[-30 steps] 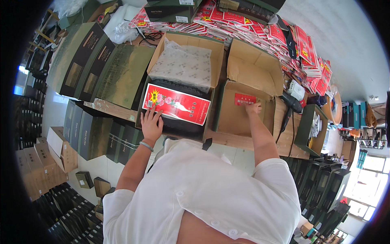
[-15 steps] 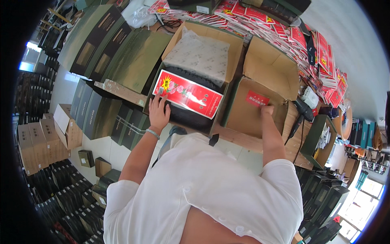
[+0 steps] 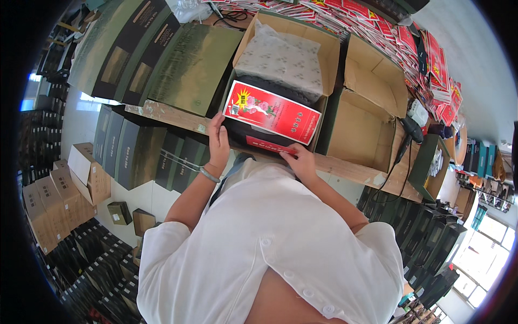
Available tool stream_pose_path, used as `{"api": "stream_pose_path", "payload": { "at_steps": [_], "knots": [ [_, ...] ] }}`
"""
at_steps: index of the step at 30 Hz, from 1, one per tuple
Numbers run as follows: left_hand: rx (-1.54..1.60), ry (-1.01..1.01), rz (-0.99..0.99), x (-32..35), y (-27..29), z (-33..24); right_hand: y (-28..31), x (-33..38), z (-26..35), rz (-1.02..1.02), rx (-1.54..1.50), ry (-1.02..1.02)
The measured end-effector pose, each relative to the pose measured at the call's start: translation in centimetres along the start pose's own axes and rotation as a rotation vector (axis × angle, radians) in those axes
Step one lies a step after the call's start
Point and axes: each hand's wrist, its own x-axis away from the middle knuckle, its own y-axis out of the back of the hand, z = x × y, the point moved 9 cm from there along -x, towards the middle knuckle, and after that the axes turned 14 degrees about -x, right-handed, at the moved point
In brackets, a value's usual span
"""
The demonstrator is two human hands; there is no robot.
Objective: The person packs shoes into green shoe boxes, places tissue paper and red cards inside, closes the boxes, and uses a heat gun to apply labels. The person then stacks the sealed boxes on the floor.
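So the small red card (image 3: 264, 144) is out of the right box (image 3: 359, 132) now. Half a second ago it was in there with the right hand (image 3: 299, 161); now that hand has it pinched by one end, down at the left box's (image 3: 327, 65) front edge, right along the worktop's (image 3: 353, 169) front edge. The left hand (image 3: 217, 144) has slid off the big red packet (image 3: 272, 112) to the box's front left corner, fingers stretched out; can't tell if it's gripping the wall. The packet's still lying across the black contents (image 3: 243, 131).
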Motion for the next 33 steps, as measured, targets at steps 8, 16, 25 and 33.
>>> {"api": "stream_pose_path", "payload": {
  "at_steps": [8, 16, 25, 33],
  "knots": [
    [-0.14, -0.255, 0.164, -2.8, 0.3, -2.4, -3.3, -0.3, 2.2, 0.064, 0.534, 0.234],
    [-0.162, -0.328, 0.344, -11.8, -3.3, -3.0, -4.6, -1.4, 7.4, 0.107, 0.478, 0.363],
    [-0.233, -0.234, 0.434, -16.0, -7.5, -2.8, -4.9, -1.8, 2.3, 0.307, 0.343, 0.018],
    [-0.537, -0.269, 0.221, -24.6, -12.7, 4.4, -0.5, -7.3, 6.5, 0.394, 0.33, -0.107]
  ]
}}
